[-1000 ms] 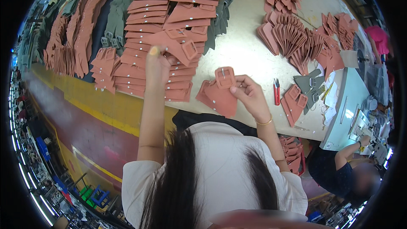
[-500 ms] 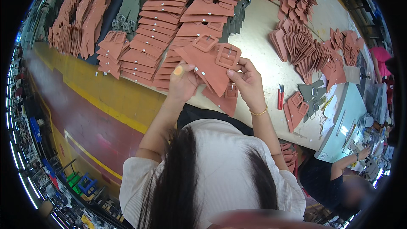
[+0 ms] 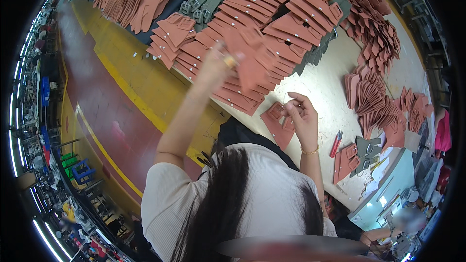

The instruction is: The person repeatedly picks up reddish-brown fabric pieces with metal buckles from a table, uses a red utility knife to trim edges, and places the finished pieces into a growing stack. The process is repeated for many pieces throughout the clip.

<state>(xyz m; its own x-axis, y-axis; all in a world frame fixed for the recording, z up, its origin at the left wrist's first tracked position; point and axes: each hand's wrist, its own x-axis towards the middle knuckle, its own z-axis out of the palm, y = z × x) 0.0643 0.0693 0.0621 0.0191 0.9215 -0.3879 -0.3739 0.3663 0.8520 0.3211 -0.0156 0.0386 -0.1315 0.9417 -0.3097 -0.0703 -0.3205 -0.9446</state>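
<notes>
Pinching with closed fingers, the left hand is holding up a brown leather piece near the middle top of the frame. That piece is sticking out to the right of the fingers, a bit blurry, above the rows of brown pieces. Lower and to the right, the right hand is resting with bent fingers on a small pile of buckle pieces lying on the pale table. Whether those fingers are gripping one is hard to tell. Red snips are lying just right of that wrist.
</notes>
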